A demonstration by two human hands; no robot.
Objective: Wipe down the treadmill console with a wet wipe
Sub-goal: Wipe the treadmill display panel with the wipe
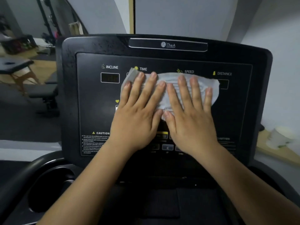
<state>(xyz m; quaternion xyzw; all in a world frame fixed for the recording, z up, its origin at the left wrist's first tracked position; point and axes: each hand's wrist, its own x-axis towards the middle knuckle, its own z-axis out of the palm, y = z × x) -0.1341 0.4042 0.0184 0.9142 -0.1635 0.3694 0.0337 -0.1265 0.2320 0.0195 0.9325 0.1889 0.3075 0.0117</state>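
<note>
Wet wipe pressed flat on console face, mid-panel.

Both the left hand (pixel 138 109) and right hand (pixel 191 111) lie spread, palms down, on the wet wipe (pixel 172 88), between the TIME and DISTANCE readouts of the treadmill console (pixel 90 98). The wipe looks thin, limp and prone to bunching; flat palm pressure suits it. The panel is smooth, tilted and dark. Gym room behind; a massage table (pixel 14 65) at left.

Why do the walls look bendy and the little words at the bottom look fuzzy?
In the head view, the wide lens curves the walls and edges; the small print under the yellow CAUTION label on the black treadmill console is blurred; the room is dim, and the crumpled white wet wipe looks brightest.
</note>
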